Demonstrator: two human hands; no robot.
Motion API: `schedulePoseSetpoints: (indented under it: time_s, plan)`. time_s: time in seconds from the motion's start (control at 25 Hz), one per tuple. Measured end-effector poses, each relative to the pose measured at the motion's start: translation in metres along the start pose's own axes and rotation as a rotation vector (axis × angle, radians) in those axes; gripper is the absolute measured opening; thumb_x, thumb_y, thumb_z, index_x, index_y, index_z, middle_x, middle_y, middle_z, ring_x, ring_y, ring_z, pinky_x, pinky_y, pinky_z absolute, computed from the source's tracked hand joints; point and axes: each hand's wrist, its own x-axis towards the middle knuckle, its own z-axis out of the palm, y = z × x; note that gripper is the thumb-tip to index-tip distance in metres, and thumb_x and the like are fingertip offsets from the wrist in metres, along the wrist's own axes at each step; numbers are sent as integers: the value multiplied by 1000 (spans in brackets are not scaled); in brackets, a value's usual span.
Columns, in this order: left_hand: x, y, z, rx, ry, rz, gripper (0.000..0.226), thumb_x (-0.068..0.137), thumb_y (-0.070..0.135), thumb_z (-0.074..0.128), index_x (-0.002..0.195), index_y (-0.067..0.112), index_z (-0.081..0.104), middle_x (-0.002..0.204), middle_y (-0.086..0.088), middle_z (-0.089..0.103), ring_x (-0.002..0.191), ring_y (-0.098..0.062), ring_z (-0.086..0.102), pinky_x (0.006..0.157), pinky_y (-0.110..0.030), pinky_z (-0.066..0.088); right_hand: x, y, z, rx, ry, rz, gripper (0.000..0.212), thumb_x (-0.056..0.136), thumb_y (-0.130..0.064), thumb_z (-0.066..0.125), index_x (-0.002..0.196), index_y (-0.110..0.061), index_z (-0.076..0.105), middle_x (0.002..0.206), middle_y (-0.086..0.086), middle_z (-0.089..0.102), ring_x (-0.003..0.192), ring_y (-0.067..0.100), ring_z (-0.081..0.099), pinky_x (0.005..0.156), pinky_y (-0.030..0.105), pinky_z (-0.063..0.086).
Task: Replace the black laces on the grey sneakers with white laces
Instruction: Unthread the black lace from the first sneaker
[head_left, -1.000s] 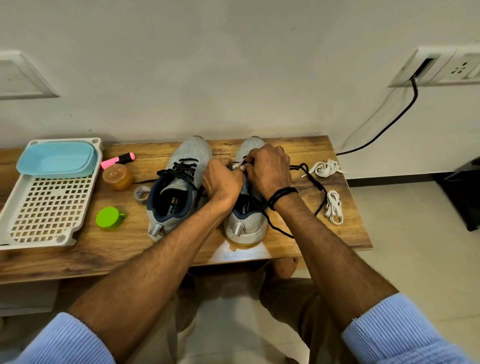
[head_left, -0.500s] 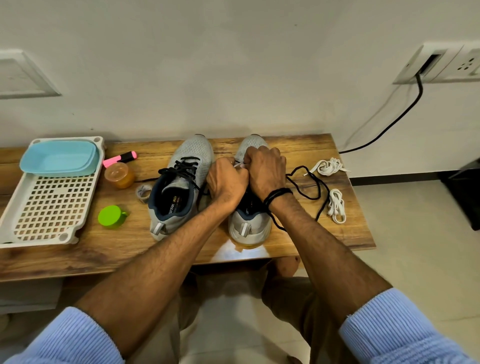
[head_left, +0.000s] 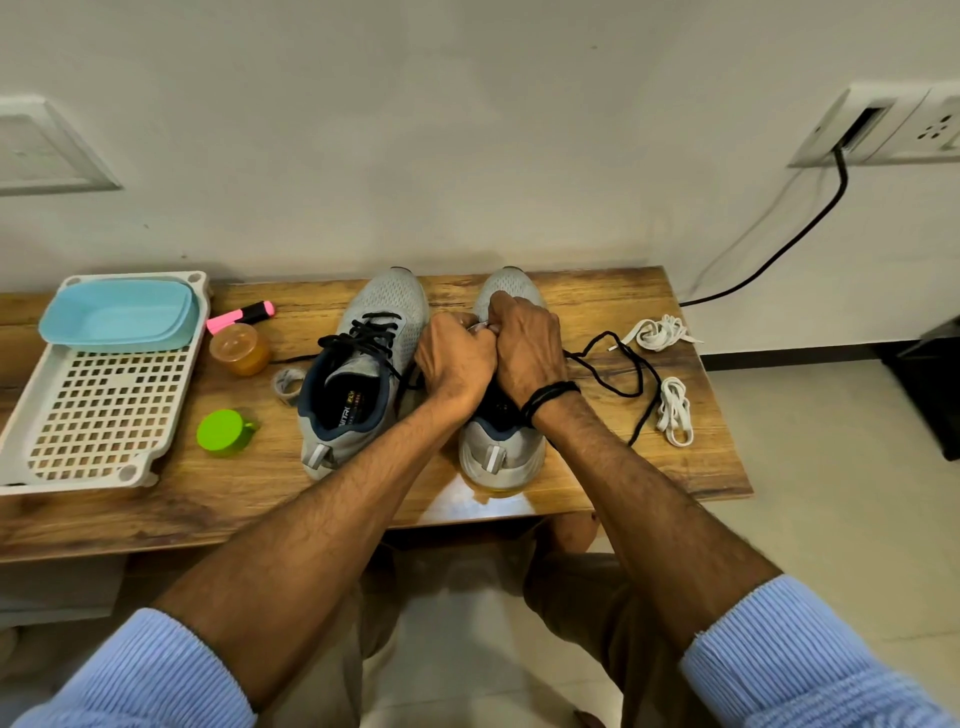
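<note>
Head view: left grip (head_left: 454, 358) and right grip (head_left: 530, 348) both clenched, touching, pinching a white lace end (head_left: 480, 326) over the right sneaker (head_left: 501, 452). Sneaker sits under both grips, long axis front-to-back, toe pointing away. Black lace (head_left: 646, 415) loose just right of right grip.

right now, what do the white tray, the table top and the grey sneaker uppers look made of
White tray: likely moulded plastic, semi-matte; even colour, regular grid of holes, rounded corners.
Table: wood or wood-look laminate, cannot tell which; brown grain streaks, faint sheen at the front edge.
Laced sneaker: knit mesh fabric upper, matte; fine dotted weave over the toe.
</note>
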Motion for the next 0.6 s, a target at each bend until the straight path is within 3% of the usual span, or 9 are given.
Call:
schedulePoseSetpoints:
  time_s: [0.2, 0.32, 0.6]
  plan:
    - [1, -2, 2, -36, 17, 7, 18, 88, 12, 65, 73, 9, 75, 68, -5, 70, 70, -25, 69, 62, -39, 55, 0, 1, 7, 75, 30, 28, 13, 97, -12, 46, 84, -13, 47, 74, 14, 60, 67, 32, 53, 62, 35, 27]
    - [0, -2, 3, -53, 28, 3, 16, 88, 11, 65, 77, 11, 77, 69, -4, 70, 71, -24, 69, 63, -37, 55, 0, 1, 7, 90, 36, 22, 18, 96, -13, 46, 80, -15, 40, 66, 7, 48, 62, 26, 44, 60, 35, 25]
    - [3, -2, 8, -102, 83, -28, 20, 81, 9, 65, 63, 6, 71, 61, -13, 66, 58, -28, 61, 57, -45, 53, 1, 2, 2, 126, 42, 3, 18, 93, -7, 47, 77, -12, 41, 64, 6, 44, 60, 28, 41, 58, 35, 27]
